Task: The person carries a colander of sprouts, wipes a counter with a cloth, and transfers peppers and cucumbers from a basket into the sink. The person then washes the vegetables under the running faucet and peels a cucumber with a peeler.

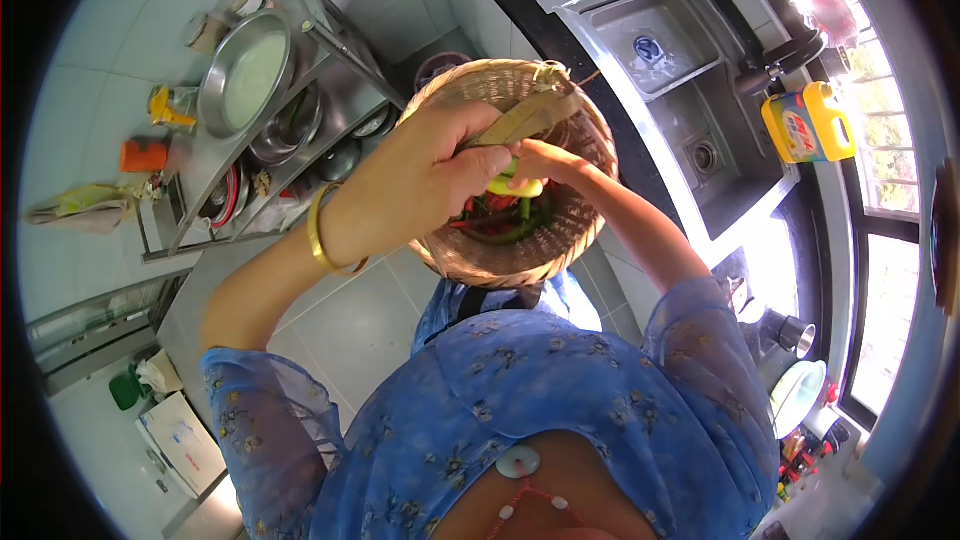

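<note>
My left hand (445, 175), with a yellow bangle at its wrist, is closed around a long tan-brown piece (530, 118) with a thin stem-like tip; I cannot make out its kind. Just beside it, my right hand (545, 164) has its fingers curled at a bright yellow-green thing (516, 186), largely hidden by both hands. Both hands are over a round woven basket (500, 265). Inside the basket, below my hands, lie red and green chili peppers (492, 208).
To the right is a steel double sink (655, 35) with a dark faucet (780, 65) and a yellow detergent jug (808, 123). A metal rack (250, 145) at left bears a large steel basin (247, 75) and other bowls. Grey tiles (350, 325) cover the floor.
</note>
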`<state>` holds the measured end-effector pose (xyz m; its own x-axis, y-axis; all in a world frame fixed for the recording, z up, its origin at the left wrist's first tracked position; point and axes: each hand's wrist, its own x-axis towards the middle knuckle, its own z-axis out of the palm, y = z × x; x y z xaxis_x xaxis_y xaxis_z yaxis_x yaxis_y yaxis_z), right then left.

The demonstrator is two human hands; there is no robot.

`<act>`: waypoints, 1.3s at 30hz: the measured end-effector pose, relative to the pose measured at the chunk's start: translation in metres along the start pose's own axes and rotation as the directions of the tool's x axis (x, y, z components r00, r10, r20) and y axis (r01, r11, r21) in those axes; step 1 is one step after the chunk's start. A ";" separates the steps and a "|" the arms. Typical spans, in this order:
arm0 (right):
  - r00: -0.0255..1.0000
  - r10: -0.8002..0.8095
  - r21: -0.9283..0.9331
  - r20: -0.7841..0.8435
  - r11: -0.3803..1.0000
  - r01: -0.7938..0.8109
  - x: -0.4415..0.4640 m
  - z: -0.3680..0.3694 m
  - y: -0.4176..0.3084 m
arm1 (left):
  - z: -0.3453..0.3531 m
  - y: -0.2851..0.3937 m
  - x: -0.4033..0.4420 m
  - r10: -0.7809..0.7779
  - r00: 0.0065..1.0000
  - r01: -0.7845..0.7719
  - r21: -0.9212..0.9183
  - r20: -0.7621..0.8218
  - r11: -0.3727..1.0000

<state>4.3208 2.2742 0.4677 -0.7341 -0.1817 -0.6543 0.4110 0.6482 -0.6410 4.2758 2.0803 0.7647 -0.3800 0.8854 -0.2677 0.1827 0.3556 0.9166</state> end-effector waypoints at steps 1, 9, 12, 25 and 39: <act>0.995 0.006 0.281 -0.097 0.959 0.022 -0.031 -0.001 -0.011 | -0.002 -0.011 0.005 0.015 1.000 -0.015 0.015 -0.012 1.000; 0.937 -0.340 0.988 -0.079 0.099 0.119 -0.130 0.024 0.015 | -0.022 -0.071 0.041 -0.103 0.995 0.095 -0.273 -0.012 0.957; 0.927 -0.298 0.973 -0.226 -0.030 0.227 -0.154 0.021 0.035 | -0.028 -0.072 0.052 -0.112 0.994 0.101 -0.281 -0.022 0.954; 0.721 0.554 0.855 -0.417 -0.031 0.518 -0.030 -0.177 0.200 | -0.044 -0.066 0.097 -0.334 0.925 0.241 -0.398 -0.182 0.885; 0.562 0.726 0.914 -0.397 0.368 0.170 0.030 -0.270 0.266 | -0.050 -0.033 0.118 -0.429 0.872 0.294 -0.449 -0.235 0.844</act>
<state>4.2623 2.6408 0.3862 -0.3291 0.6614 -0.6740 0.5208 -0.4682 -0.7138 4.1801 2.1583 0.7178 -0.6230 0.5491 -0.5571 -0.3644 0.4264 0.8279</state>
